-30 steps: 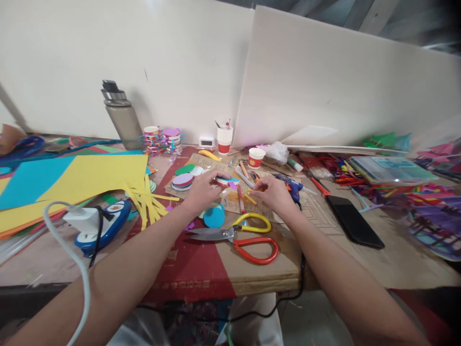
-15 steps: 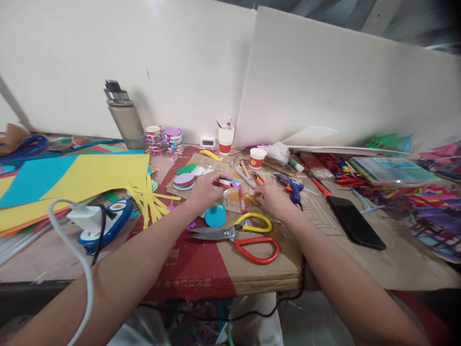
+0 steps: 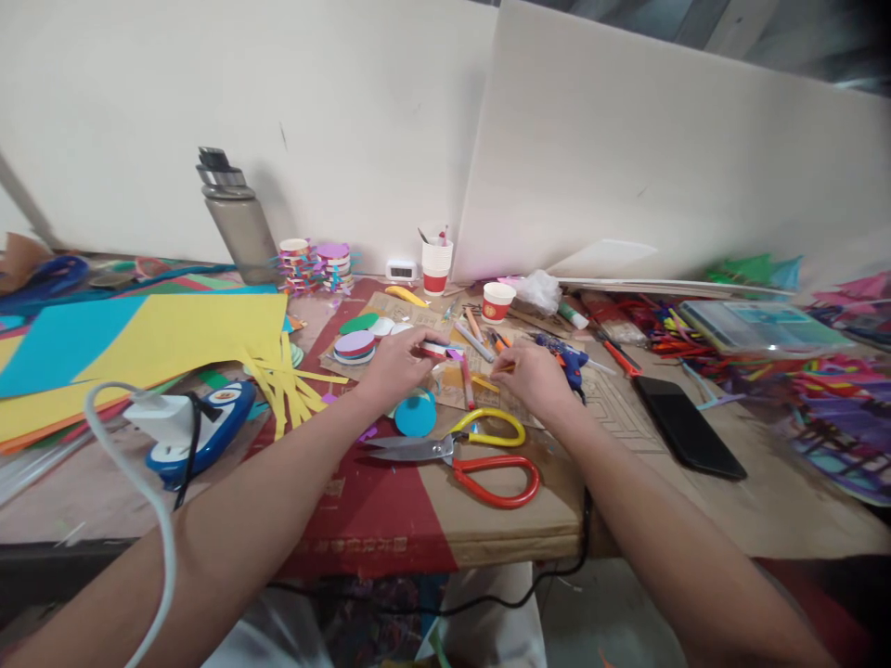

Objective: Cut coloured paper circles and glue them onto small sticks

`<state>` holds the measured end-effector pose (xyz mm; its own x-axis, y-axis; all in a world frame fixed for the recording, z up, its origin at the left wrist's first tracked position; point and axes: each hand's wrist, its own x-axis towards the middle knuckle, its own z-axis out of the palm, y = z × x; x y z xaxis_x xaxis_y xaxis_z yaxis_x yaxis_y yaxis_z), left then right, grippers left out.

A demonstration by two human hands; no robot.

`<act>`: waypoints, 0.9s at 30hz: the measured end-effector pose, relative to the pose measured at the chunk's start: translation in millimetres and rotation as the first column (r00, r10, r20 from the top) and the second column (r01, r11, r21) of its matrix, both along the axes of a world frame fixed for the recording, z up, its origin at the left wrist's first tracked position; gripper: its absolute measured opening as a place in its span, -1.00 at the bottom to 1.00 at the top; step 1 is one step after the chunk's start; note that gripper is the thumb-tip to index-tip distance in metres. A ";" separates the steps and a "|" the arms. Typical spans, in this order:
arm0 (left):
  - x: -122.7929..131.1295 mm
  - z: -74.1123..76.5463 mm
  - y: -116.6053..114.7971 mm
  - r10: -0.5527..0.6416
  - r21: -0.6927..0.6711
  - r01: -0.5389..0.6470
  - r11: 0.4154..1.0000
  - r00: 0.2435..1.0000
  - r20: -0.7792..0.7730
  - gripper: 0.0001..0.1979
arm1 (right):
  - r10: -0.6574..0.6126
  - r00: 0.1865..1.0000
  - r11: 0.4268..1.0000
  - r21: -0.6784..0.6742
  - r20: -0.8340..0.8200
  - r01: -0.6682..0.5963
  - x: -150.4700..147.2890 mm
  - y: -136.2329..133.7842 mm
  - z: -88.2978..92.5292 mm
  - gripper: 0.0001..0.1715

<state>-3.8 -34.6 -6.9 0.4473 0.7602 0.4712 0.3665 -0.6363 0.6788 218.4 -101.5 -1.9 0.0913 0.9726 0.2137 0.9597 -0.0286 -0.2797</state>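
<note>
Between the fingers of my left hand (image 3: 402, 365) is a small red and white paper piece (image 3: 434, 350) with a purple bit at its right end. My right hand (image 3: 533, 373) is held just right of it, fingers pinched together; whatever they may hold is too small to name. Scissors (image 3: 445, 450) with one yellow and one red handle lie in front of both hands. A blue paper disc (image 3: 416, 415) rests behind the blades. Left of my left hand sits a stack of round paper discs (image 3: 355, 346). A blue glue gun (image 3: 572, 362) lies behind my right hand.
Yellow paper sheets (image 3: 187, 339) and a power strip (image 3: 229, 422) are at the left, a bottle (image 3: 240, 227) behind. Paper cups (image 3: 436, 269) stand near the white board. A black phone (image 3: 689, 427) and a plastic box (image 3: 758, 327) lie at the right.
My right hand has shifted slightly, its fingertips a little farther from the paper piece. My left hand still holds the piece. The whole view has moved a little.
</note>
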 end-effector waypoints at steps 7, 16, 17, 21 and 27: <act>-0.9 -0.8 2.2 -0.026 0.016 0.026 1.000 0.999 0.020 -0.72 | 0.060 0.994 0.998 0.014 0.093 -0.062 -1.4 -0.9 0.4 -0.93; -0.5 2.1 -1.2 -0.053 0.019 0.052 0.998 0.997 0.049 -0.75 | 0.193 0.968 0.967 0.200 -0.162 -0.160 1.0 3.0 0.9 -0.75; -0.7 2.5 -1.5 -0.079 0.032 0.078 0.996 0.995 0.062 -0.75 | 0.198 0.961 0.962 0.228 -0.195 -0.152 -0.3 2.2 1.3 -0.71; -1.7 2.9 -2.2 -0.207 0.105 0.195 0.975 0.971 0.118 -0.83 | 0.207 0.896 0.950 0.300 -0.393 -0.088 -5.7 -3.0 1.1 -0.71; -1.9 0.0 -2.7 -0.276 0.153 0.257 0.954 0.954 0.118 -0.88 | 0.169 0.735 0.963 0.268 -0.657 0.019 -6.1 -7.6 -2.0 -0.75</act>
